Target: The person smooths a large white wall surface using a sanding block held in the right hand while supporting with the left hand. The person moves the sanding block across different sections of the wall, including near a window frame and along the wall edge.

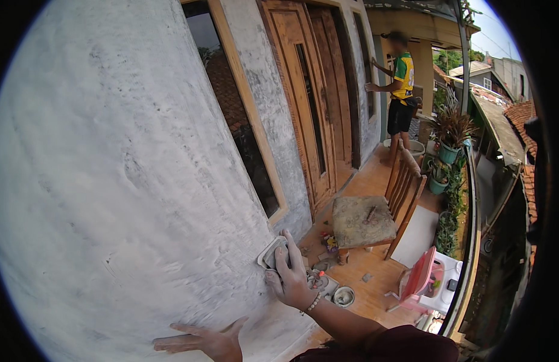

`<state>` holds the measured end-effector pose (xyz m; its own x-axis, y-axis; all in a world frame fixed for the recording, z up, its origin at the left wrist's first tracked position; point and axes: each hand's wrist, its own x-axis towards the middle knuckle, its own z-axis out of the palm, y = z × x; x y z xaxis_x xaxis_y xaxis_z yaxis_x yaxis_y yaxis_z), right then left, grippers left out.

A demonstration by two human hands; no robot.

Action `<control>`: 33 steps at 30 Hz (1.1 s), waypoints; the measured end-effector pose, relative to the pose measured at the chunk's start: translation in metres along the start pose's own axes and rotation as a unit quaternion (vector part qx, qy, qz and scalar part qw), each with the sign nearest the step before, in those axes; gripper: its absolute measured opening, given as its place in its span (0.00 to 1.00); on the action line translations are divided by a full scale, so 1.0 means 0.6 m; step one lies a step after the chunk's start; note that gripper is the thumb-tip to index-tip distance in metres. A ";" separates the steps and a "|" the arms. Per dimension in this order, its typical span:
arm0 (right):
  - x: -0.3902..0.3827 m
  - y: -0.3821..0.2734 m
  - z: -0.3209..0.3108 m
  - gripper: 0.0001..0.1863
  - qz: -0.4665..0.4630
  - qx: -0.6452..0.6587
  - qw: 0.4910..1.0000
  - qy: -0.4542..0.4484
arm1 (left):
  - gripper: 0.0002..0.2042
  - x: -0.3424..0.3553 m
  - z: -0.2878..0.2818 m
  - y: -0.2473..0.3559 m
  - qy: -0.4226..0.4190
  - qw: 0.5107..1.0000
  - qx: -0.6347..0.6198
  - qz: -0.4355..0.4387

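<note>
Rectangular pad point(267, 253) in the right hand point(291, 274), set against the grey-white wall point(140, 151).

The right hand wraps over the pad, fingers lying across its back and hiding part of it. The left hand point(218, 342) is wide open with fingers spread; its wrist is cut off by the lower edge, and whether the palm touches the wall cannot be told. Above the pad stands a wooden window frame point(250, 108); to its right, the orange floor point(370, 304) gives open room before the chair point(356, 217).
</note>
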<state>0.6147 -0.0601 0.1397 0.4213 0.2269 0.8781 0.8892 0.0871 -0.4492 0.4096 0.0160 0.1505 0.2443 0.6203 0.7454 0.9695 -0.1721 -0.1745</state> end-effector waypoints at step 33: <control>0.021 0.032 -0.023 0.26 -0.014 0.049 0.998 -0.048 | 0.90 -0.001 -0.036 0.074 -0.043 0.998 -0.029 -0.041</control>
<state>0.6395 -0.0691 0.1445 0.3728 0.3152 0.8727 0.8771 0.1873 -0.4423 0.4523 -0.0086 0.1564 0.1665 0.6976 0.6969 0.9843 -0.1599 -0.0750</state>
